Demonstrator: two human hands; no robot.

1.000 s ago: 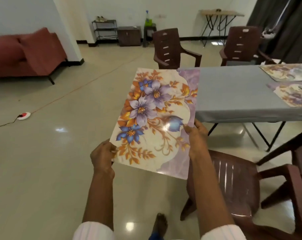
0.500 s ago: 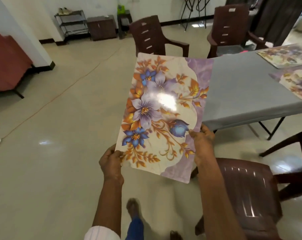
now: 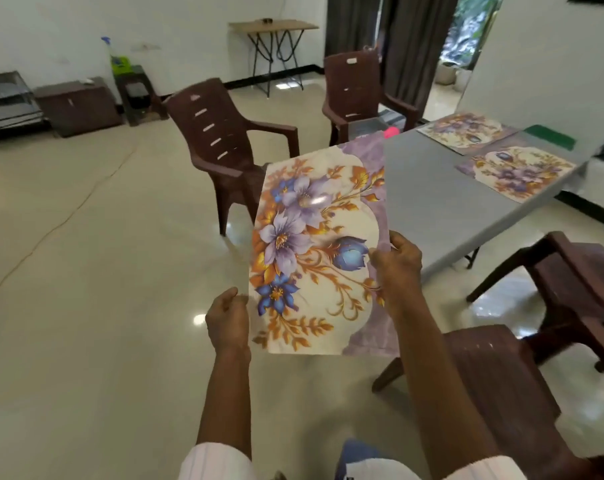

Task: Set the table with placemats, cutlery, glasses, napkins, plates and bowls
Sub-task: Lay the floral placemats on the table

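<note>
I hold a floral placemat (image 3: pixel 314 251) with purple and blue flowers in front of me, above the floor. My left hand (image 3: pixel 228 318) grips its lower left edge. My right hand (image 3: pixel 397 268) pinches its right edge, thumb on top. The mat's far corner overlaps the near left end of the grey table (image 3: pixel 442 202). Two more floral placemats lie on the table's far right part, one at the back (image 3: pixel 467 131) and one nearer (image 3: pixel 517 173).
Brown plastic chairs stand around the table: one at its left end (image 3: pixel 221 147), one behind it (image 3: pixel 359 88), one at my right (image 3: pixel 494 382) and another further right (image 3: pixel 581 282). A green item (image 3: pixel 550 136) lies at the table's far edge.
I have stepped closer to the table and turned right. The placemat has moved right with both hands and now overlaps the table's left end.
</note>
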